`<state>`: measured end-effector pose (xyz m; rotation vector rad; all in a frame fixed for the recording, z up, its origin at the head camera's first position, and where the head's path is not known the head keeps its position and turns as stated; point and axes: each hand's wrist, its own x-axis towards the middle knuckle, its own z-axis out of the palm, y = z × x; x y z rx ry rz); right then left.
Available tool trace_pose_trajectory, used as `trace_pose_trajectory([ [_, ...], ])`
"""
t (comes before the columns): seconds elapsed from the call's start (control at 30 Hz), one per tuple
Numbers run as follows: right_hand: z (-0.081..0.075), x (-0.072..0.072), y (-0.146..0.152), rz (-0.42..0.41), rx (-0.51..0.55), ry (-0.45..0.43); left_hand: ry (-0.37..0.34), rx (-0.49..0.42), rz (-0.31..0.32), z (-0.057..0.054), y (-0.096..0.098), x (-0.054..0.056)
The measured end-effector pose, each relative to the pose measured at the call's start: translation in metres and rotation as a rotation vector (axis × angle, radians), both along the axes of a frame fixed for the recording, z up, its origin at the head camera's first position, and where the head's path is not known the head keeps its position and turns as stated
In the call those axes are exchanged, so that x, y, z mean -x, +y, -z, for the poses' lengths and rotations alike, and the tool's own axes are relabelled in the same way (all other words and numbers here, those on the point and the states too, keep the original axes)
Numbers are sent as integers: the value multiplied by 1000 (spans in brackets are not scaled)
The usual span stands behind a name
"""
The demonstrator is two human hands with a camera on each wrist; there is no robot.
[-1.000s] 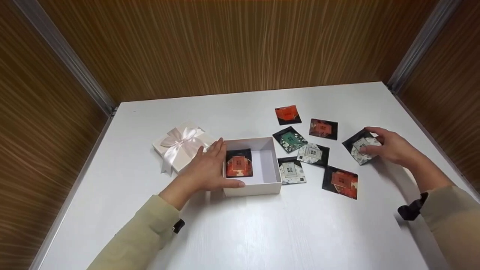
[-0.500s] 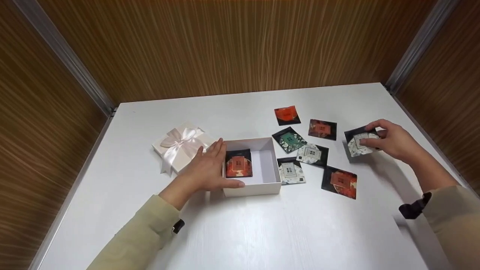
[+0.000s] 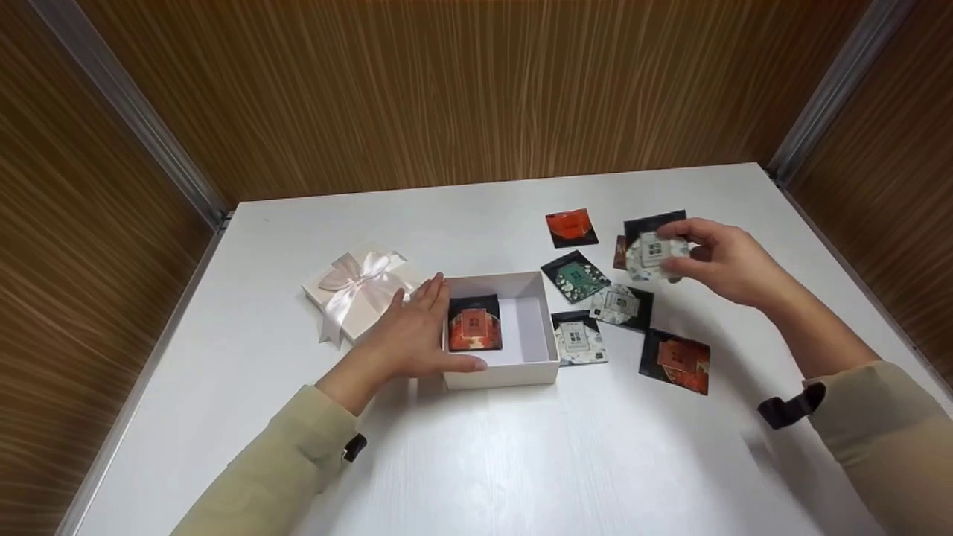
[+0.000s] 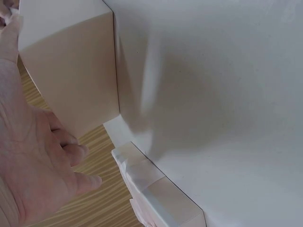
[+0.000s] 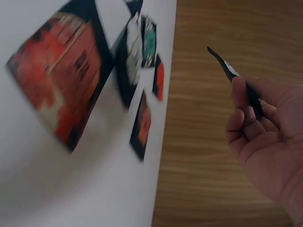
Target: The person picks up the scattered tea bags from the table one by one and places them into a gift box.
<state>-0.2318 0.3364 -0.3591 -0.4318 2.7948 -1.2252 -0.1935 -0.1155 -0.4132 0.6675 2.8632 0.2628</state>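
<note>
In the head view my left hand (image 3: 408,339) lies along the left side of an open white box (image 3: 500,377), fingers fairly straight and thumb over the front rim. A black and red sachet (image 3: 475,324) lies inside the box's left half. My right hand (image 3: 733,260) pinches a black and white floral sachet (image 3: 646,257) between thumb and fingers, raised above the table. Behind it, a brownish-red sachet (image 3: 619,253) is mostly hidden. In the right wrist view the pinched sachet (image 5: 225,64) appears nearly edge-on.
Right of the box lie an orange sachet (image 3: 572,227), a green one (image 3: 575,276), two white floral ones (image 3: 624,306) and a red one (image 3: 676,362). A lid (image 3: 365,294) with a pink ribbon bow stands left of the box. Wood-grain panels (image 3: 491,89) border the white table.
My right hand has lifted the white floral sachet off the table's right side and carried it left, over the brownish-red one. The left hand and the box have stayed put.
</note>
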Motion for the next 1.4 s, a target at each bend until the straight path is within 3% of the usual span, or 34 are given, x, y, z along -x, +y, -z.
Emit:
trace_pose_trajectory([
  [0.3,-10,-4,-71,-112,79,87,-12,7,-9,0,0,0],
  [0.47,-2,-4,-103,-153,44,123,-14,-3,-12,1,0,0],
  [0.67,9,-5,-135,-218,30,88,-6,-9,-1,1,0,1],
  [0.83,19,-3,-155,-272,21,80,-7,-11,-7,1,0,1],
  [1.4,48,3,-198,-298,-80,55,-13,21,0,-1,0,0],
])
